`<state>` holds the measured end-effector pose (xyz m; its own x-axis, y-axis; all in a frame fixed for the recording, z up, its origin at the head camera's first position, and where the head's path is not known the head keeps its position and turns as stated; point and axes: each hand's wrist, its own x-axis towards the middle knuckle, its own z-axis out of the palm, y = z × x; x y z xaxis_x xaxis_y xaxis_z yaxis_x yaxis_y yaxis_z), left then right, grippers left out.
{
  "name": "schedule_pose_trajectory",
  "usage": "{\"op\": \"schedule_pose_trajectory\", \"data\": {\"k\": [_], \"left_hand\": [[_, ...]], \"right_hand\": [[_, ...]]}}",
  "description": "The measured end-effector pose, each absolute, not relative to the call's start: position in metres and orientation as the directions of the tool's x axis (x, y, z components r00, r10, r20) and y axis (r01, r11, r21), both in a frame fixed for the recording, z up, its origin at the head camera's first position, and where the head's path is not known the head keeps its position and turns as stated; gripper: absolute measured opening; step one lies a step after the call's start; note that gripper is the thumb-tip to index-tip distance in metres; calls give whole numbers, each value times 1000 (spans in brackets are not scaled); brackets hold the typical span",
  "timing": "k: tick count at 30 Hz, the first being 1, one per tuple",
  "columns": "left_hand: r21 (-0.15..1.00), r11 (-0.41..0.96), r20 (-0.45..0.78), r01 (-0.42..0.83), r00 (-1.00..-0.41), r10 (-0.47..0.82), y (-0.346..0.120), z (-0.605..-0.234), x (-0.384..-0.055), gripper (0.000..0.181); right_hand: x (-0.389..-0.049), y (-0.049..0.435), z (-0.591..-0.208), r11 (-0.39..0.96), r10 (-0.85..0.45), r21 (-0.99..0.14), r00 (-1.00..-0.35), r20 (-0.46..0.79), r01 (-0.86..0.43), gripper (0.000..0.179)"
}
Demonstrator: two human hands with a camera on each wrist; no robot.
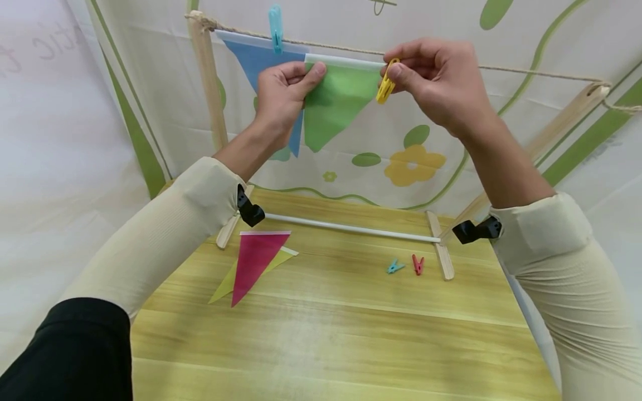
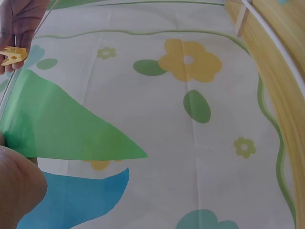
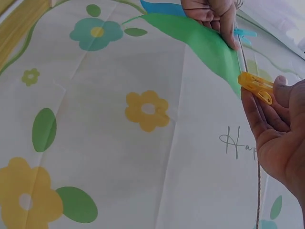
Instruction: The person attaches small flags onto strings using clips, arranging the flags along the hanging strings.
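Note:
Pinched by its upper left corner, a green triangular pennant point(image 1: 338, 100) with a white top strip is in my left hand point(image 1: 286, 94), just below the twine point(image 1: 346, 49). My right hand point(image 1: 441, 83) pinches a yellow clothespin point(image 1: 387, 83) between thumb and fingers at the pennant's right corner; the right wrist view shows the same yellow clothespin point(image 3: 256, 87) beside the twine. Left of the green pennant hangs a blue pennant point(image 1: 251, 58), partly behind my left hand, with a light-blue clothespin point(image 1: 276, 28) on the twine at its top edge.
Wooden posts point(image 1: 205, 72) hold the twine at both sides, joined low down by a white rod point(image 1: 346, 226). On the wooden table point(image 1: 321, 340) lie a pink pennant point(image 1: 256, 262) over a yellow pennant point(image 1: 223, 287), a blue clothespin point(image 1: 395, 266) and a red clothespin point(image 1: 418, 264). Behind hangs a flowered cloth point(image 1: 301, 172).

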<state>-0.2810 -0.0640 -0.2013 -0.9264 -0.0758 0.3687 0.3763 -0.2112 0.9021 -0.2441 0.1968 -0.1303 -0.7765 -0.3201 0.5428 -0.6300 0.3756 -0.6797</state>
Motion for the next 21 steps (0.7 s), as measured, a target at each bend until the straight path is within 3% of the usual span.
{"op": "schedule_pose_trajectory", "data": {"k": [21], "left_hand": [[914, -203, 345, 351, -936, -70, -62, -200, -282, 16]], "right_hand": [[-256, 179, -112, 393, -234, -661, -764, 601, -640, 13]]}}
